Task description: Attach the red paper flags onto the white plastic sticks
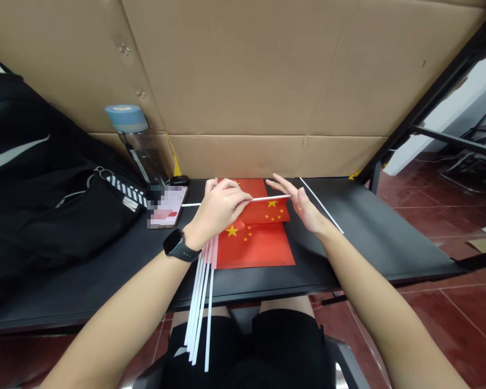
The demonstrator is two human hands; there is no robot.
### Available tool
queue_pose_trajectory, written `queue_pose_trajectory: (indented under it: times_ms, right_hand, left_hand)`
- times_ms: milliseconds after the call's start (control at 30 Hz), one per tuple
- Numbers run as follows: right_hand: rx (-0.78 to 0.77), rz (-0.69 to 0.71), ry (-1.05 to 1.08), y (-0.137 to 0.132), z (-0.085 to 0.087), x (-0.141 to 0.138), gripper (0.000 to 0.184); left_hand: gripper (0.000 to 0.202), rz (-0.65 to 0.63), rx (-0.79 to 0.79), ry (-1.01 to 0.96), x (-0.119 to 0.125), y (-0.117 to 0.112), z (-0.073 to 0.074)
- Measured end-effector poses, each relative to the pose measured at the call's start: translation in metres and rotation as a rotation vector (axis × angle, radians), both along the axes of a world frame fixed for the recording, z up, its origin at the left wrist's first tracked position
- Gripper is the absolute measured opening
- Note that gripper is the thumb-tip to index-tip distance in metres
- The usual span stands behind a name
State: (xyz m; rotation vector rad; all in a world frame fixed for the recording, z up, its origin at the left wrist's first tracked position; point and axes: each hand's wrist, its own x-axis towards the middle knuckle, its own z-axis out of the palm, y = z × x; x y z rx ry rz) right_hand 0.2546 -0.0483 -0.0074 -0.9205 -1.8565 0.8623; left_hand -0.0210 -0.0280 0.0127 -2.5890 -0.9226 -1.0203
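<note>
Held stick: a white stick [271, 198] lies crosswise in front of the person, its long axis running left to right, the right end slightly higher; its left part passes behind the left hand and shows again just beside the phone [172, 208].
Left hand: the left hand [223, 201] is grasping the held stick, thumb and fingers pinched around it, palm down above the red cloth; a black watch [180, 246] is on that wrist.
Right hand: the right hand [306, 210] is not clenched; its fingers stretch out and its thumb stands up, right at the stick's right end. Whether it grips that tip I cannot tell.
Upper flag: a red flag [259, 216] with yellow stars hangs along the stick between the two hands, partly covering the cloth underneath.
Lower flag: a second red flag [254, 253] lies flat on the black surface [392, 232], below the left hand.
Stick bundle: several white sticks [197, 313] project from the lower flag's left side toward the person, over the edge.
Loose stick: another thin stick [322, 206] lies slantwise beyond the right hand, well apart from the left and nearer the right.
Left side: a bottle [141, 154] and a black bag [60, 194] stand beside the phone.
</note>
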Motion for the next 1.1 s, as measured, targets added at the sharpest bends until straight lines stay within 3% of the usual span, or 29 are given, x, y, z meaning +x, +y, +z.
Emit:
queue_pose_trajectory:
  times_ms: [433,633,767,833,1100]
  right_hand:
    - [0.01,0.041,-0.023,-0.005,0.006,0.003,0.072]
    - [-0.005,-0.074,-0.035,0.003,0.001,0.008,0.1]
    - [-0.019,-0.079,-0.116,0.013,-0.001,0.018,0.053]
    - [-0.02,-0.075,-0.155,0.016,-0.002,0.022,0.039]
    - [0.088,-0.239,0.087,0.016,0.001,0.022,0.033]
  left_hand:
    - [0.021,-0.012,0.076,0.016,0.002,-0.008,0.004]
    - [0.018,0.016,0.089,-0.08,-0.001,-0.006,0.01]
    - [0.016,0.056,0.14,-0.185,-0.008,-0.003,0.017]
    - [0.015,0.091,0.164,-0.223,-0.013,-0.003,0.023]
    - [0.01,0.214,0.177,-0.36,-0.023,-0.014,0.043]
